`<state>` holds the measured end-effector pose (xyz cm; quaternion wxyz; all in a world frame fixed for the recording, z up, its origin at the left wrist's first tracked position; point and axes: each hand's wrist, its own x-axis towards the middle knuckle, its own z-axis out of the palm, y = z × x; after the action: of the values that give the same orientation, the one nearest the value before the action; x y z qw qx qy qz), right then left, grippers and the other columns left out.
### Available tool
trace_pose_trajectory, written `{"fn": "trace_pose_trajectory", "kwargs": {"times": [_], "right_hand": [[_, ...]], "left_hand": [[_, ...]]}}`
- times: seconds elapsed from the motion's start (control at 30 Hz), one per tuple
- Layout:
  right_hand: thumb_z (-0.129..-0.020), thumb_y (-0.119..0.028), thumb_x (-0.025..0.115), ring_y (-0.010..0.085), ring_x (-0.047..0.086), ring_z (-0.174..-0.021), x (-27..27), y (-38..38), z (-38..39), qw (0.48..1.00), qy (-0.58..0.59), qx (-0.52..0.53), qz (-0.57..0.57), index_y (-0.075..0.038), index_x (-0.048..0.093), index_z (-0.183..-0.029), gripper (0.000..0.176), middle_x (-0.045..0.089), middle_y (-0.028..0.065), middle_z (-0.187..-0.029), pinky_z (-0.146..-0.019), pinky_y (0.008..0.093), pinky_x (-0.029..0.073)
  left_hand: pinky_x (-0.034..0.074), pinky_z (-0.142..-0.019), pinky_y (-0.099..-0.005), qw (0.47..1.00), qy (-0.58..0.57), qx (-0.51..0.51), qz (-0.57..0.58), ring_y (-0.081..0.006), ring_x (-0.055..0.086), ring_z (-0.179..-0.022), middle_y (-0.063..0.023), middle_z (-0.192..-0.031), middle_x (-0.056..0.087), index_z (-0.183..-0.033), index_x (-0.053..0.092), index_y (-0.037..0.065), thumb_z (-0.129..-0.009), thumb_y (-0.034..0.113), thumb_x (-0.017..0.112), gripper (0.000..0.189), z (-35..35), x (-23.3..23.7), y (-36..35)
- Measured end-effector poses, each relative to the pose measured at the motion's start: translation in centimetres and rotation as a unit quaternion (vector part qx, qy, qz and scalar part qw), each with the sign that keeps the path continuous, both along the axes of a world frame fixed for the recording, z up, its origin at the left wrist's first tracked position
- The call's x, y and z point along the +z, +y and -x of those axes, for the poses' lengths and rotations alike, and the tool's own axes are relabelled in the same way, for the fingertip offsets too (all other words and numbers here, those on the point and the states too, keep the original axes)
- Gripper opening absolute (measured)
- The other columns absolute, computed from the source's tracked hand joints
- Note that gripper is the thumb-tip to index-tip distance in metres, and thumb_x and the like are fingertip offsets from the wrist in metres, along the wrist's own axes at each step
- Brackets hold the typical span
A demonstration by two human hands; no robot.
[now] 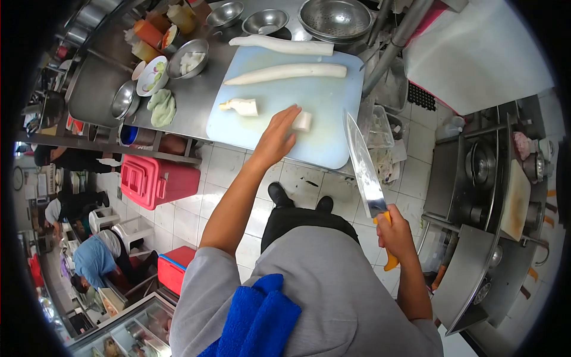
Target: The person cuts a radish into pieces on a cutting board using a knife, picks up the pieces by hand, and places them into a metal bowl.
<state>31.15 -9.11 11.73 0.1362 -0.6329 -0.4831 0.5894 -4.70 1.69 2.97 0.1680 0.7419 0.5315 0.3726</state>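
My left hand (279,135) is over the cutting board (279,140) with its fingers stretched out and thumb apart, right at a short cut piece of white radish (303,122). My right hand (395,231) is wrapped round the yellow handle of a large knife (364,166). Its blade points up and away from me, the tip overlapping the board's right edge. Two long peeled white radishes (285,73) lie across the far part of the board. A radish end piece (241,107) rests left of my left hand.
Metal bowls (189,59), a colander (336,21) and squeeze bottles (148,33) stand on the steel counter. A green cloth (162,108) lies near its front edge. A red cooler (159,181) is on the floor at left. Steel shelving (464,172) stands right; other people (98,262) are at far left.
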Motion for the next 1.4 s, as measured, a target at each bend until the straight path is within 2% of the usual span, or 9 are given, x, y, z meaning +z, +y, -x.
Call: {"fn": "trace_pose_trajectory", "kwargs": {"times": [0.13,0.23,0.43,0.57,0.7,0.8,0.87,0.97,1.4], "right_hand": [[-0.098,-0.021,0.054,0.0134,0.057,-0.046,1.0,1.3,2.0,0.998,-0.024,0.031,-0.040,-0.002,0.052,-0.103,0.021,0.058,0.0062,-0.064,-0.046,0.0301,0.046],[-0.097,-0.022,0.054,0.0147,0.058,-0.047,1.2,2.0,2.5,0.997,-0.023,0.046,-0.060,-0.002,0.052,-0.102,0.021,0.059,0.0074,-0.064,-0.047,0.0309,0.047],[-0.097,-0.024,0.055,0.0169,0.060,-0.047,1.6,2.5,3.3,0.996,-0.041,0.053,-0.060,-0.002,0.052,-0.101,0.024,0.059,0.0082,-0.063,-0.049,0.0326,0.049],[-0.096,-0.025,0.055,0.0186,0.061,-0.047,1.9,2.7,3.6,0.994,-0.068,0.072,-0.040,-0.001,0.051,-0.102,0.024,0.059,0.0096,-0.061,-0.049,0.0347,0.049],[-0.096,-0.025,0.055,0.0192,0.061,-0.047,1.9,2.7,3.7,0.994,-0.073,0.074,-0.037,-0.001,0.050,-0.102,0.025,0.059,0.0109,-0.061,-0.050,0.0355,0.049],[-0.096,-0.024,0.056,0.0294,0.063,-0.050,1.1,2.6,3.5,0.991,-0.082,0.083,-0.057,-0.002,0.049,-0.102,0.024,0.060,0.0150,-0.062,-0.052,0.0408,0.050],[-0.095,-0.023,0.057,0.0410,0.063,-0.058,-0.1,2.3,3.1,0.974,-0.104,0.125,-0.155,-0.003,0.049,-0.102,0.022,0.061,0.0197,-0.064,-0.056,0.0478,0.050],[-0.095,-0.021,0.058,0.0467,0.062,-0.065,-0.3,2.2,3.4,0.961,-0.119,0.154,-0.194,-0.003,0.049,-0.103,0.022,0.061,0.0222,-0.067,-0.059,0.0527,0.048],[-0.094,-0.019,0.059,0.0431,0.064,-0.065,1.6,3.0,4.1,0.921,-0.184,0.214,-0.268,-0.002,0.048,-0.104,0.023,0.063,0.0208,-0.069,-0.059,0.0521,0.050]], "left_hand": [[0.046,-0.104,-0.0405,0.998,-0.029,0.036,0.049,-0.0343,0.055,-0.120,-0.0173,-0.134,0.057,-0.139,0.051,0.009,-0.081,0.006,0.072,0.062,-0.3,-0.8,1.1],[0.051,-0.092,-0.0338,0.980,-0.137,0.071,0.123,-0.0244,0.064,-0.103,-0.0148,-0.111,0.066,-0.132,0.059,0.007,-0.084,0.015,0.075,0.051,-0.1,-0.6,2.5],[0.048,-0.090,-0.0271,0.947,-0.205,0.061,0.242,-0.0133,0.060,-0.096,-0.0052,-0.106,0.062,-0.131,0.063,0.009,-0.088,0.018,0.072,0.044,0.6,0.3,3.9],[0.048,-0.089,-0.0273,0.951,-0.190,0.066,0.234,-0.0149,0.060,-0.097,-0.0069,-0.109,0.063,-0.131,0.064,0.010,-0.089,0.019,0.071,0.044,0.3,0.5,3.5],[0.050,-0.089,-0.0303,0.988,-0.108,0.040,0.100,-0.0223,0.061,-0.103,-0.0104,-0.115,0.063,-0.128,0.065,0.012,-0.086,0.013,0.073,0.044,-0.5,-0.7,2.4],[0.051,-0.090,-0.0333,0.996,-0.066,0.053,0.035,-0.0265,0.061,-0.106,-0.0119,-0.120,0.063,-0.127,0.066,0.013,-0.083,0.009,0.074,0.045,-1.9,-1.2,0.9],[0.052,-0.090,-0.0349,0.995,-0.059,0.068,0.033,-0.0281,0.062,-0.107,-0.0124,-0.122,0.062,-0.126,0.066,0.013,-0.082,0.006,0.075,0.045,-2.6,-1.4,0.5],[0.053,-0.090,-0.0366,0.996,-0.047,0.073,-0.016,-0.0295,0.062,-0.110,-0.0134,-0.127,0.062,-0.127,0.066,0.013,-0.082,0.005,0.075,0.047,-2.9,-1.7,0.5],[0.053,-0.091,-0.0377,0.995,0.007,0.062,-0.072,-0.0323,0.062,-0.111,-0.0170,-0.127,0.062,-0.126,0.068,0.012,-0.081,0.004,0.076,0.046,-2.7,-2.3,0.6]]}}
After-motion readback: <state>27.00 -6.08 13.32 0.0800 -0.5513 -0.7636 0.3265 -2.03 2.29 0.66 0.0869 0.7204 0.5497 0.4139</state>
